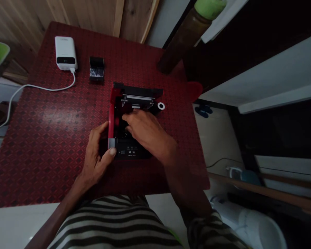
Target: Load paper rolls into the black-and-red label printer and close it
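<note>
A small red and black machine that looks like a label printer (pixel 128 152) sits on the table with its top open. My left hand (pixel 97 152) grips its left side, thumb on the front corner and fingers along the red wall. Into the open body reaches my right hand (pixel 145 129), its fingers curled down inside. What those fingertips hold, if anything, is hidden in the dark interior. Behind them the raised lid (pixel 142 91) shows a metal bar. At the machine's right rear is a white ring (pixel 161 106) with a dark centre.
On the red patterned table (pixel 54 138) lie a white power bank (pixel 65 53) with a white cable (pixel 46 89) and a black roll of film or ribbon (pixel 96 69). A tall dark bottle with a green cap (pixel 186 38) stands at the back right. Slippers (pixel 203 110) lie on the floor.
</note>
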`<state>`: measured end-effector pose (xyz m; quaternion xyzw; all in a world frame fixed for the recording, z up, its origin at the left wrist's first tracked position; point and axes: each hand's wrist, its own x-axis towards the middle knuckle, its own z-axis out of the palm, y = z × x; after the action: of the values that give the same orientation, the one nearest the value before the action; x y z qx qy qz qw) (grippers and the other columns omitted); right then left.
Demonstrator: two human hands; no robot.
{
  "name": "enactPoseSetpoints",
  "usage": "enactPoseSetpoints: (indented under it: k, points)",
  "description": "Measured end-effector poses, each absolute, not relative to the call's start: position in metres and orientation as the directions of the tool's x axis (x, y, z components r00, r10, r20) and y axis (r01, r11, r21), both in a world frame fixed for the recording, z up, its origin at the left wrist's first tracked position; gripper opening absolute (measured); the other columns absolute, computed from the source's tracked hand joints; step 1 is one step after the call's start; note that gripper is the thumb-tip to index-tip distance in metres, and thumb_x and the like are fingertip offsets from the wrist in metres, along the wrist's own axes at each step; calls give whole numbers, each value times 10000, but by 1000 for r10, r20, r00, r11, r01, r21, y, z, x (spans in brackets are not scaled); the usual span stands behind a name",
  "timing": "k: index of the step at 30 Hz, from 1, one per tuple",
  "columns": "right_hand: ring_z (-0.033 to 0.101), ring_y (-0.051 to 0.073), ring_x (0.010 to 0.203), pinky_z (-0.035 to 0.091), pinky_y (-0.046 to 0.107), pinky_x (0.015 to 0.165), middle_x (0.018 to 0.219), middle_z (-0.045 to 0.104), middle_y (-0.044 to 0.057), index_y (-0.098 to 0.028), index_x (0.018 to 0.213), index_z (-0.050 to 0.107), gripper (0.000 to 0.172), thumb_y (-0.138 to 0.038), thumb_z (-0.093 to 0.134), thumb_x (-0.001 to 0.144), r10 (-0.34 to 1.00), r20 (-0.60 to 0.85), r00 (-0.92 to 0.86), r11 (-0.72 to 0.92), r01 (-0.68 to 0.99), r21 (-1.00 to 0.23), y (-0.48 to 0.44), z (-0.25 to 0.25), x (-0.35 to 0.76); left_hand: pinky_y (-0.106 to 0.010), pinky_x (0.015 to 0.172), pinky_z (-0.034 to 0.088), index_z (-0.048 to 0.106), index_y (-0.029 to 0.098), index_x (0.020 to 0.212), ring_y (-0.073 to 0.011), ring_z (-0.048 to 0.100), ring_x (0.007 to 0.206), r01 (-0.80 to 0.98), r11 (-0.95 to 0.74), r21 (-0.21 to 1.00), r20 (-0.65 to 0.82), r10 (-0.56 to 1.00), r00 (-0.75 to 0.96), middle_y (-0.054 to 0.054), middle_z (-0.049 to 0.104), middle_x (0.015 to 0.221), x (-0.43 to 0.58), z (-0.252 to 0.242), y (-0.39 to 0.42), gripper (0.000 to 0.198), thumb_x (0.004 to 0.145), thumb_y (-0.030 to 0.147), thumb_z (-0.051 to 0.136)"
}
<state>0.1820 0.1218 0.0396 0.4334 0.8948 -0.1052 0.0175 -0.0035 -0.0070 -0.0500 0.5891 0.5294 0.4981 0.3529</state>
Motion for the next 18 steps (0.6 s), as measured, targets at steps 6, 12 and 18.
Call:
enactPoseSetpoints:
  k: [6,12,18]
  points:
    - [849,262,1202,665,431,1091,1252,907,70,-247,1249,852,519,103,518,1062,756,-19,-654,578,682,-449,112,50,204,-668,1335,514,572,310,1792,-408,659,1561,259,-173,950,195,979,-62,-157,669,1722,-4,-46,-9,709,1181,663,646]
    - [797,245,1176,658,443,1118,1251,899,59,-233,1327,850,397,14,602,1138,633,76,-771,664,489,-565,100,66,217,-639,1275,596,685,300,1691,-403,722,1523,119,-45,992,66,982,-174,-164,715,1694,1,-26,1,700,1160,754,646]
    - [689,241,1019,629,404,972,1022,804,62,-217,1057,848,317,-34,618,1177,678,238,-695,717,554,-424,86,57,214,-598,1327,532,758,266,1603,-348,719,1480,224,-202,954,269,906,-328,-134,766,1599,1,3,68,822,1094,905,668]
